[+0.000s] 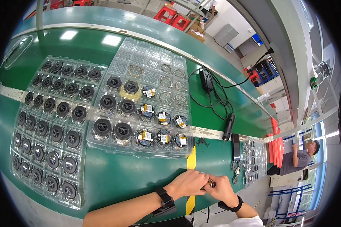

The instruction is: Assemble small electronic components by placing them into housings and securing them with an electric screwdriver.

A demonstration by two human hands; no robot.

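Observation:
My left hand [190, 182] and my right hand [221, 189] meet low in the middle, over the bench's near edge. Fingers of both are closed around a small round part [211, 183] with brown-gold and dark patches; most of it is hidden, so its exact kind is unclear. Beyond them lies a clear plastic tray [122, 55]. Its near left cells hold round black-capped modules [123, 131], and its right cells hold round circuit boards [145, 137] with white labels. Some far cells show only clear rings [166, 80]. Dark straps circle both wrists.
At left, another clear tray [76, 204] carries many black-capped modules. A black adapter [206, 80], its looped cable and a black pen-shaped tool [228, 127] lie at right. Farther right are a black flat rectangle [235, 146], loose round parts [236, 171] and a smaller tray [256, 163]. A person [297, 159] stands beyond.

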